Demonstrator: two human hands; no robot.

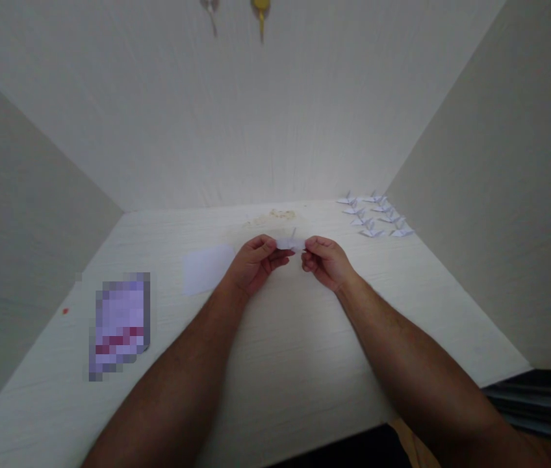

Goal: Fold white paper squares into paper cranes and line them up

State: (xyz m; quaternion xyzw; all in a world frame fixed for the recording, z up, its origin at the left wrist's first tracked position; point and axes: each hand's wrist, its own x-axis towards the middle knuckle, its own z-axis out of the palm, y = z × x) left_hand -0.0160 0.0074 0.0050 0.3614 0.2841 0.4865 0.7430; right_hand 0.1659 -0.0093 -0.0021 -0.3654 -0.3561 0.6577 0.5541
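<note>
My left hand (256,263) and my right hand (325,260) meet above the middle of the white table (285,351). Both pinch a small folded piece of white paper (291,244) between fingertips, one hand at each end. A thin point of the paper sticks up between the hands. A flat sheet of pale paper (206,268) lies on the table just left of my left hand.
Several small folded paper cranes (375,216) sit in rows at the far right corner. A blurred purple rectangular object (120,325) lies at the left. A faint stain (275,216) marks the table by the back wall. White walls enclose three sides.
</note>
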